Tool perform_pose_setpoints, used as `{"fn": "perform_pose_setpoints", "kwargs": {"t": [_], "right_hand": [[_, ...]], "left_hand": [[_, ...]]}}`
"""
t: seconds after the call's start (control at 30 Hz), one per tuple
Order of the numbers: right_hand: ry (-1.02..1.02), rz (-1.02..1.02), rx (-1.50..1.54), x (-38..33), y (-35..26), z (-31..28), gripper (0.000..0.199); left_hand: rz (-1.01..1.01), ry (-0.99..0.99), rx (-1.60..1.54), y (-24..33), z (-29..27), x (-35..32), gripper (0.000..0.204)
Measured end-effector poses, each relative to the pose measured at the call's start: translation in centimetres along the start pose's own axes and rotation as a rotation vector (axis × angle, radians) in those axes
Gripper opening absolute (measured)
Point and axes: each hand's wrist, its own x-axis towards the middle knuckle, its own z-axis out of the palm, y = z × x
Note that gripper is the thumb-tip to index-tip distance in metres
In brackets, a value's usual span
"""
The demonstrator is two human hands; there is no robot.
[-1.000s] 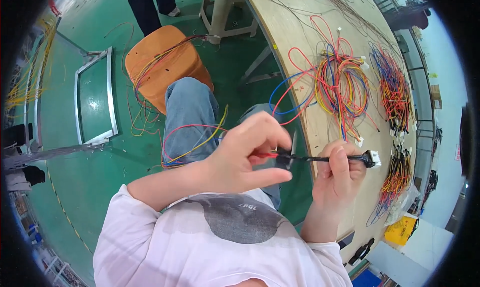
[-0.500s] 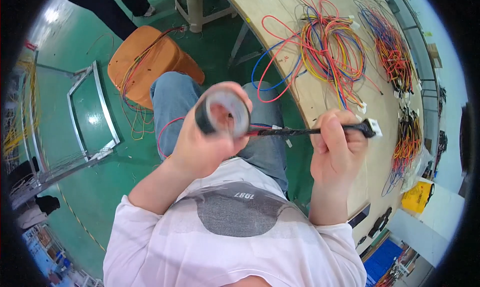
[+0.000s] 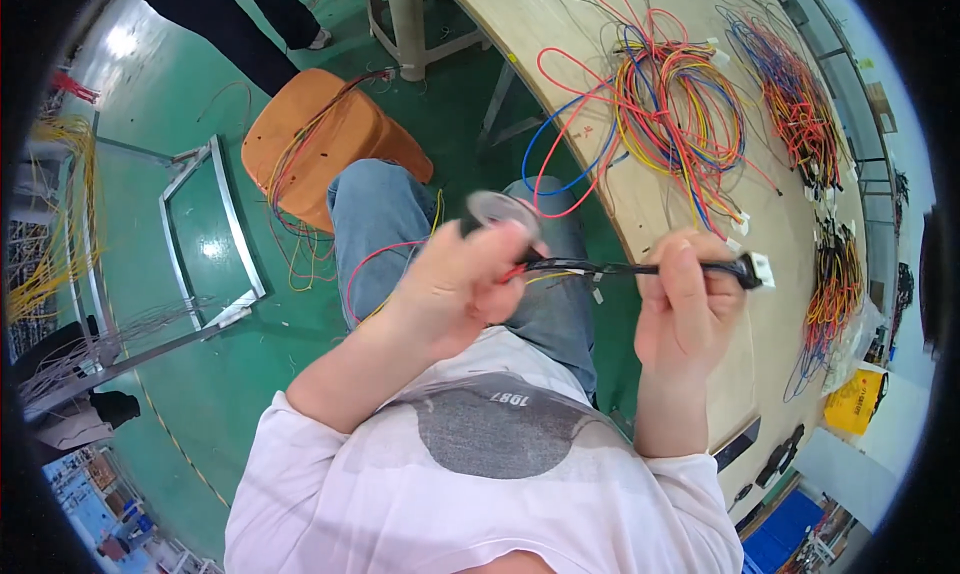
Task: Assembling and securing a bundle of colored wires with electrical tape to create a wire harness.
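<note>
My left hand (image 3: 465, 279) is closed round a roll of black tape (image 3: 503, 212), smeared by motion, right beside the cable. Between my two hands runs a wire harness (image 3: 610, 268), its middle wrapped in black tape. Loose red and yellow wires come out of it near my left hand. My right hand (image 3: 690, 294) pinches the wrapped part close to its end, where a white connector (image 3: 762, 270) sticks out to the right. The harness is held over my lap, roughly level. My left fingers hide where the tape meets the wires.
A wooden table (image 3: 600, 189) curves along the right, bearing a coil of coloured wires (image 3: 680, 124) and several wire bundles (image 3: 800, 124). An orange stool (image 3: 310, 144) with wires across it stands ahead at left. Beyond it are a person's legs (image 3: 215, 24). A metal frame (image 3: 235, 234) lies left.
The tape roll has tipped and turned in my left hand, its ring now seen more edge-on. My right hand keeps its grip by the connector. The whole view has shifted slightly.
</note>
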Motion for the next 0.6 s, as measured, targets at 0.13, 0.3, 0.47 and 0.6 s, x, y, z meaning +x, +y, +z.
{"fn": "perform_pose_setpoints", "kwargs": {"t": [0.13, 0.3, 0.47, 0.6], "right_hand": [[0.068, 0.096, 0.101, 0.3, -0.3, -0.7, 0.004], [-0.019, 0.132, -0.019, 0.7, -1.7, -0.3, 0.006], [-0.043, 0.088, -0.025, 0.3, -0.8, 0.3, 0.011], [-0.079, 0.126, -0.026, 0.2, -0.5, 0.0, 0.006]], "left_hand": [[0.43, -0.007, 0.349, -0.7, 0.2, -0.3, 0.025], [0.617, -0.234, 0.748, -1.5, -1.3, 0.0, 0.047], [0.447, 0.253, 1.043, -2.1, 0.8, 0.3, 0.058], [0.139, 0.057, 0.662, -1.3, 0.7, 0.8, 0.056]]}}
